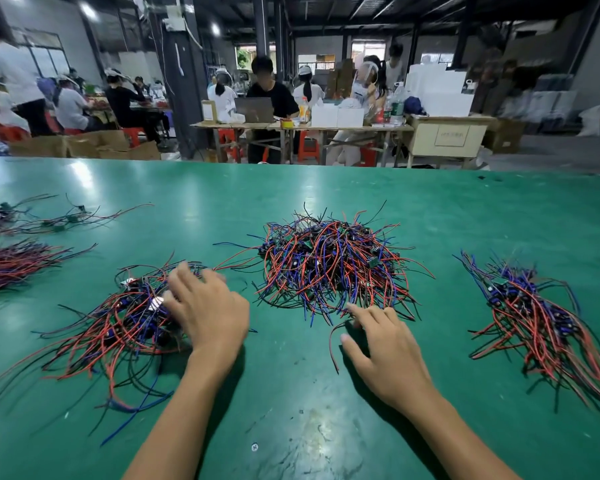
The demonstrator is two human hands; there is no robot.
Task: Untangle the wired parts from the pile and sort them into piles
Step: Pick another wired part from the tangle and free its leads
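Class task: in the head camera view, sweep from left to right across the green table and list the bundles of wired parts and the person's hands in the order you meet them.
Flat bundle at the left edge → pile under the left hand → left hand → big middle pile → right hand → pile at the right.

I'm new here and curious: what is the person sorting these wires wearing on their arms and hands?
Nothing that shows. The left hand and right hand are bare, with no gloves, rings or watch visible. Both forearms are bare to the picture's bottom edge; no sleeves appear.
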